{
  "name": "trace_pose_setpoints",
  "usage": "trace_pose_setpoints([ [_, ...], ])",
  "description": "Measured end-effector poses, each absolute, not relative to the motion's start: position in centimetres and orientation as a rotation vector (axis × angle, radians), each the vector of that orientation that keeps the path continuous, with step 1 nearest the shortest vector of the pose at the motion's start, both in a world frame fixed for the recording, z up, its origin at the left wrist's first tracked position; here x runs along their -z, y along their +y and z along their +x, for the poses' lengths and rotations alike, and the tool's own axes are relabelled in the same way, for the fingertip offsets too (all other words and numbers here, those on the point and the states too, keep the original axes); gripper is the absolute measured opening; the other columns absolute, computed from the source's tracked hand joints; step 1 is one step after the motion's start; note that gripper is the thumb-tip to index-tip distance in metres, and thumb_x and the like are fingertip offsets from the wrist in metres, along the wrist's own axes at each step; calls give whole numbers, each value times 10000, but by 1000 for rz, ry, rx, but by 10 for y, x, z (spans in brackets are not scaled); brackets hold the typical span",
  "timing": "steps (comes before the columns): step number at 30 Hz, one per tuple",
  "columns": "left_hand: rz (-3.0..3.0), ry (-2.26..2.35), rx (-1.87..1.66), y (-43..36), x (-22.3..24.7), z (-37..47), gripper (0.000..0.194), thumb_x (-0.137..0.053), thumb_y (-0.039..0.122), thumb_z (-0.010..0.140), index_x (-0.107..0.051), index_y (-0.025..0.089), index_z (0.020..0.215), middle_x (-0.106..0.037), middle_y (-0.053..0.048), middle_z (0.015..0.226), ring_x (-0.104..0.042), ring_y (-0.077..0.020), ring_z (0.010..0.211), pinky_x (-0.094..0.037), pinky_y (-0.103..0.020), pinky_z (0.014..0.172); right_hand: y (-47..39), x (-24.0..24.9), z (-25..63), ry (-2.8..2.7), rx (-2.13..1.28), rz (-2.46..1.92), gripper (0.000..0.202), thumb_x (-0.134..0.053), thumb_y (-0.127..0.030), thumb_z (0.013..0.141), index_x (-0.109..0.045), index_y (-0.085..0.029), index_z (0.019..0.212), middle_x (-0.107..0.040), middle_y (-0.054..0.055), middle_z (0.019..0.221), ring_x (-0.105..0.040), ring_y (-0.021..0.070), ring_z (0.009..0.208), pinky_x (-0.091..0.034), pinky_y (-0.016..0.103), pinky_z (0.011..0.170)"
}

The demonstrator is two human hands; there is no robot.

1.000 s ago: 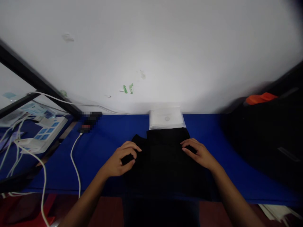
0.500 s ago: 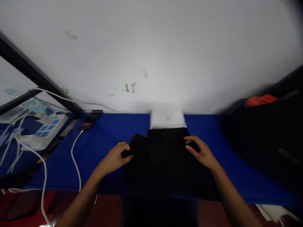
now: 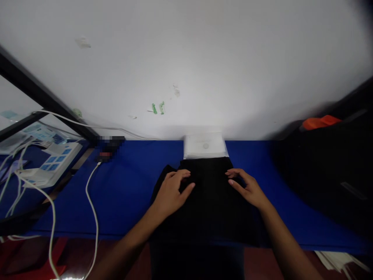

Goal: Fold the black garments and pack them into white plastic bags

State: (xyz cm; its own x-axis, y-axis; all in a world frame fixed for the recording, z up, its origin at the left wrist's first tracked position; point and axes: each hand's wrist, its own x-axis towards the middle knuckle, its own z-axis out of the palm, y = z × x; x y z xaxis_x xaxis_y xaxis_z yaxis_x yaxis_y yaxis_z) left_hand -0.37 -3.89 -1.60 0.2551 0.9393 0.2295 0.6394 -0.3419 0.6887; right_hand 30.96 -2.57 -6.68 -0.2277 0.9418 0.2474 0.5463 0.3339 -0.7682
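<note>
Cloth (image 3: 215,210), black, lies on a blue tabletop (image 3: 125,182) beneath both hands (image 3: 170,192) (image 3: 247,189), thumbs parted from curved fingers

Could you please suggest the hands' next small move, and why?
Perhaps the left hand could smooth the black cloth on its left side: the upper edge looks uneven there, and that hand is over it, with the right hand opposite.
</note>
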Motion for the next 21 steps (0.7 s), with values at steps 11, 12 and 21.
trace_pose_setpoints([
  [11,1992,1833,-817,-55,47,-42,262,-640,477,871,-675,220,906,-607,-92,1130,-552,-315,1088,-463,-550,946,-25,67,310,-1925,-721,-1320,310,-588,-437,928,-571,-270,1188,-711,71,1083,-683,238,984,-560,434,903],
  [12,2026,1811,-745,-55,50,-41,284,-657,492,855,-672,209,851,-604,-99,1156,-534,-331,1104,-445,-572,948,-25,68,310,-1932,-716,-1323,301,-585,-435,931,-574,-271,1183,-711,69,1080,-682,238,986,-559,434,903],
  [21,1910,1754,-1262,-37,20,-42,122,-645,293,843,-548,223,818,-603,-67,1112,-586,-259,1063,-470,-450,948,-26,70,313,-1956,-682,-1303,267,-578,-424,940,-592,-267,1155,-712,62,1059,-684,238,988,-561,420,891],
])
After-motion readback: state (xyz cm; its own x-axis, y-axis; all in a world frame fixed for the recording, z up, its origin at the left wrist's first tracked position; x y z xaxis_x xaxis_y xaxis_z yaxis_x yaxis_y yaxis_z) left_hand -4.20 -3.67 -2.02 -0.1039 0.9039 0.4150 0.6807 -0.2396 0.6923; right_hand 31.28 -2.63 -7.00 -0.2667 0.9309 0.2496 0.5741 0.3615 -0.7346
